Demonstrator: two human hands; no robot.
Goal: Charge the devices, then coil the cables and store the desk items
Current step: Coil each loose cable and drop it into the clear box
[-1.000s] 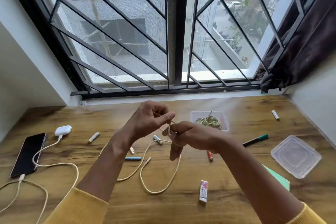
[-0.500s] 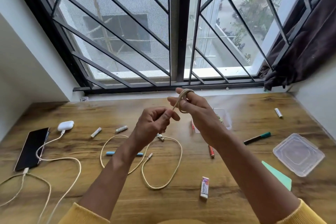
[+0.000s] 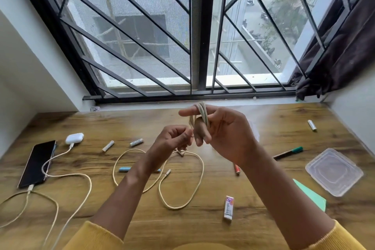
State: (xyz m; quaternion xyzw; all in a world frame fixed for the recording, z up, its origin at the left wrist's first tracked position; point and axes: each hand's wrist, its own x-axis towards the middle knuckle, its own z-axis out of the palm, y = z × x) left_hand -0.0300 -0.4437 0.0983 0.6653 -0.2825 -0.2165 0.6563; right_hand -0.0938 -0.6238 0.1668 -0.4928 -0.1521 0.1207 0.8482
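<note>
Charging appears done: the phone (image 3: 37, 163) and earbud case (image 3: 74, 138) lie at the left of the surface (image 3: 263, 219), each with a cable plugged in. Coiling is under way. The right hand (image 3: 221, 132) is raised above the surface with a few turns of cream cable (image 3: 182, 178) wound round its extended fingers; the left hand (image 3: 174, 138), fingers curled, pinches the cable just below and feeds it. Most of the cable lies in loose loops on the surface beneath. Storage is judged not begun: batteries (image 3: 136, 142), a green marker (image 3: 288, 152), a red pen (image 3: 237, 169), a blue item (image 3: 124, 169) and an eraser (image 3: 228, 207) lie scattered. The lid (image 3: 334, 171) sits at right, apart from its container, which is hidden behind the right hand; contents cannot be told.
</note>
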